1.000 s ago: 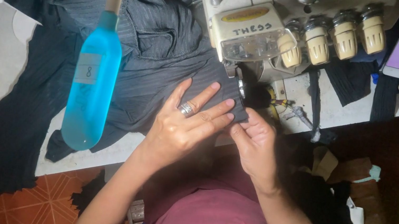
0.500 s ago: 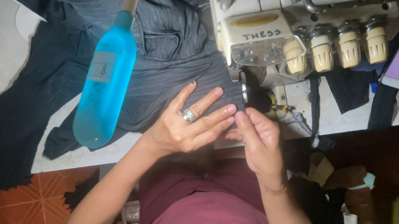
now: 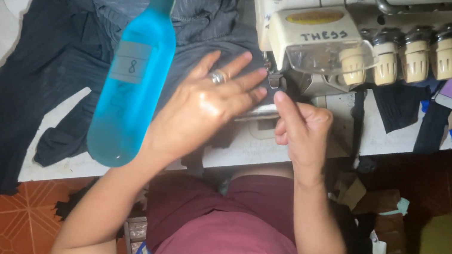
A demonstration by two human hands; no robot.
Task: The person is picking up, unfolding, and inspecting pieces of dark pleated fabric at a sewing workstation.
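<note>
Two hands feed dark fabric [image 3: 72,69] under the overlock machine [image 3: 313,32]. Left hand [image 3: 205,105] lies flat, fingers spread, on the cloth; right hand [image 3: 301,130] pinches its edge beside the presser foot. Even tension seems wise.

The person wears a maroon short-sleeved T-shirt [image 3: 233,237] with a multicoloured looping print across the chest, and both arms are bare from the sleeves down. The left hand [image 3: 205,105] carries a silver ring [image 3: 217,76] on one finger. The right hand [image 3: 301,130] wears nothing.
</note>
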